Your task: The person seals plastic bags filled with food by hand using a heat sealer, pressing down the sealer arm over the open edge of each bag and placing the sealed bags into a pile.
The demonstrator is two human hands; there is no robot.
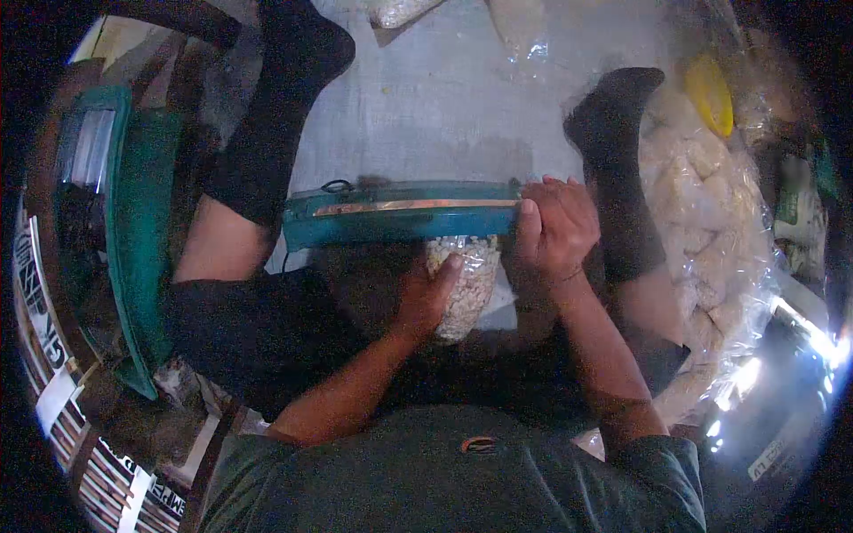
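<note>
A teal hand-operated bag sealer [382,233] lies crosswise between my legs, a copper-coloured strip running along its top. My left hand [425,298] is closed around the side of a clear plastic bag [471,289] filled with small pale pieces. The bag's upper end meets the front edge of the sealer; its mouth is hidden there. My right hand [562,229] grips the sealer's right end, thumb in front and fingers over the top.
Several filled clear bags [711,222] are heaped on the right, with a yellow object [709,96] above them. On the left stands a green plastic container [147,249]. More filled bags [400,11] lie at the far edge of the pale floor sheet [426,115].
</note>
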